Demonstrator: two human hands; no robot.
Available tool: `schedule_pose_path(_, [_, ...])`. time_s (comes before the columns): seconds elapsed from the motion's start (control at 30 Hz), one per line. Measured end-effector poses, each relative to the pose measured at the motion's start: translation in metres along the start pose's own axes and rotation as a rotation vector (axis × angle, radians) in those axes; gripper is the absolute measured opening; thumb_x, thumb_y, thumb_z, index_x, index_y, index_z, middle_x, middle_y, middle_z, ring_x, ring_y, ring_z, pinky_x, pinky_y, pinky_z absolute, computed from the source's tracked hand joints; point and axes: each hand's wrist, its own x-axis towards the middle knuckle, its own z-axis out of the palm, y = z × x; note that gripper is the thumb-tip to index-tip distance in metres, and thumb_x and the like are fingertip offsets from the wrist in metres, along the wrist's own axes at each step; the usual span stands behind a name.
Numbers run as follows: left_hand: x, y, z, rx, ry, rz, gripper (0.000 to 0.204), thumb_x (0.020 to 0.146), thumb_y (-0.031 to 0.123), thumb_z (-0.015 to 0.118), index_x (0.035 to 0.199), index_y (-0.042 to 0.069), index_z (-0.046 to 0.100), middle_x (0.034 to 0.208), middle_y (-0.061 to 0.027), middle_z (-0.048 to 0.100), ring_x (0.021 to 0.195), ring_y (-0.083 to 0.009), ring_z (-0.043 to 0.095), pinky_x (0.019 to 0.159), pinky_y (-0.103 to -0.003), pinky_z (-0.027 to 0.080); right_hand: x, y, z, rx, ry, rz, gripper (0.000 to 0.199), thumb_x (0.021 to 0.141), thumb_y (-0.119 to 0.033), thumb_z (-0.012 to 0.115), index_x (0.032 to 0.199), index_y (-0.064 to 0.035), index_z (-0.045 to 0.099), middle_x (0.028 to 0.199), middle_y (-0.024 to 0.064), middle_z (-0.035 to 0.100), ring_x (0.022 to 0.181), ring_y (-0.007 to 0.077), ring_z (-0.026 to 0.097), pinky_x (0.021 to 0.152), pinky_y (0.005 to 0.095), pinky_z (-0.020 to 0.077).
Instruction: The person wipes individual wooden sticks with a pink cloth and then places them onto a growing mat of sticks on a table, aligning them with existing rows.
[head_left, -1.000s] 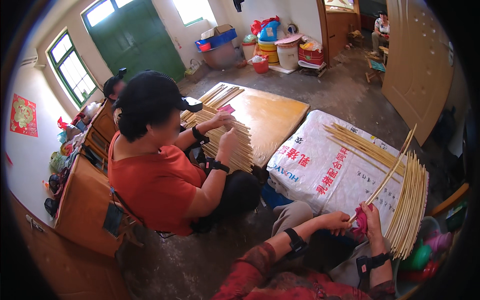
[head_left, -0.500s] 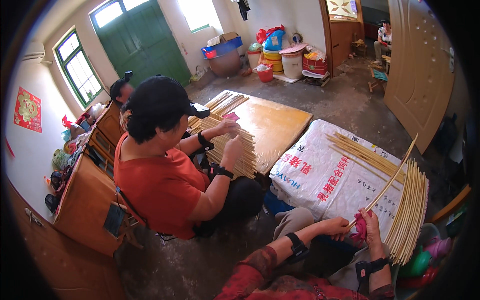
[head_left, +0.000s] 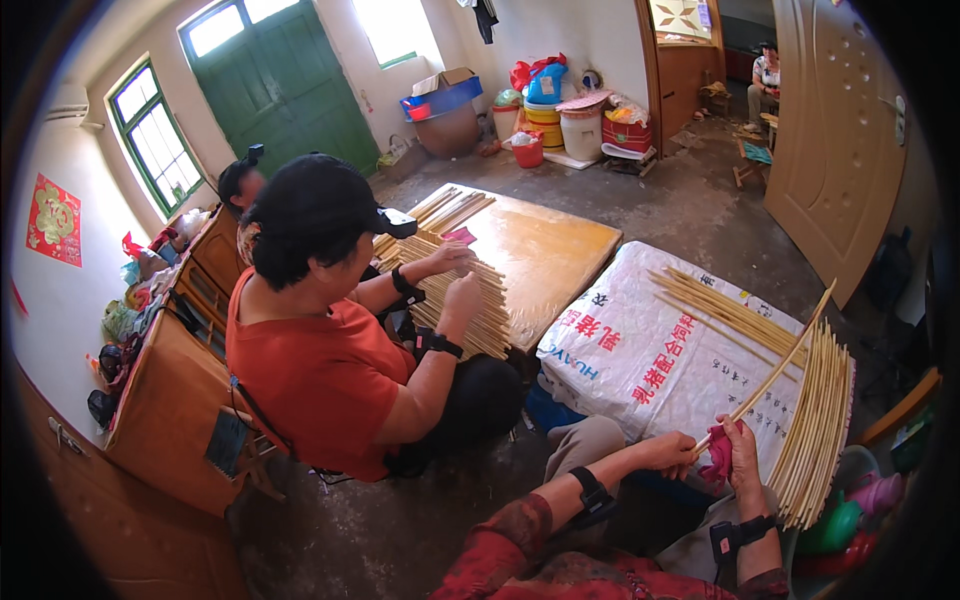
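1. Where the white printed sack-covered work board (head_left: 660,350) fills the space ahead: laid flat and low, seemingly to give a wide bed for a fan of long pale bamboo sticks (head_left: 815,420) heaped along its right edge.
2. Beyond it, a bare wooden board (head_left: 545,250) carrying a second spread of sticks, pressed down under both hands of a co-worker in an orange shirt (head_left: 320,380), seated just left of the sack.
3. Rising slantwise from the hands toward the upper right, one single thin bamboo stick (head_left: 775,375), its lower end held close in over the near edge of the sack, apparently for work at that end.
4. Left hand (head_left: 668,452): closed around the stick's lower end, fingers curled tight.
5. Right hand (head_left: 738,450): clenched on a small magenta wad of paper or cloth (head_left: 718,458), touching the stick's end, just beside the left hand.
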Motion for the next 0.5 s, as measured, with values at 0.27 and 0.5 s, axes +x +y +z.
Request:
schedule_pose_path(0.27, [0.0002, -0.0002, 0.0006, -0.006, -0.031, -0.013, 0.025, 0.083, 0.024, 0.039, 0.073, 0.003, 0.049, 0.061, -0.0052, 0.057, 0.047, -0.0125, 0.052, 0.043, -0.024, 0.042, -0.0014, -0.0014, 0.0047, 0.003, 0.001, 0.030, 0.025, 0.078, -0.021, 0.059, 0.093, -0.0033, 0.052, 0.074, 0.0072, 0.058, 0.062, 0.0117, 0.055, 0.055, 0.0206, 0.0452])
schedule_pose_path(0.5, [-0.0018, 0.0035, 0.0018, 0.028, -0.032, -0.040, 0.020, 0.082, 0.020, 0.040, 0.079, 0.001, 0.048, 0.063, -0.0065, 0.059, 0.047, -0.0129, 0.054, 0.040, -0.024, 0.043, -0.0033, -0.0015, 0.0043, -0.025, 0.005, 0.057, 0.029, 0.076, -0.021, 0.061, 0.095, -0.0008, 0.050, 0.075, 0.0073, 0.058, 0.066, 0.0124, 0.055, 0.059, 0.0221, 0.0447])
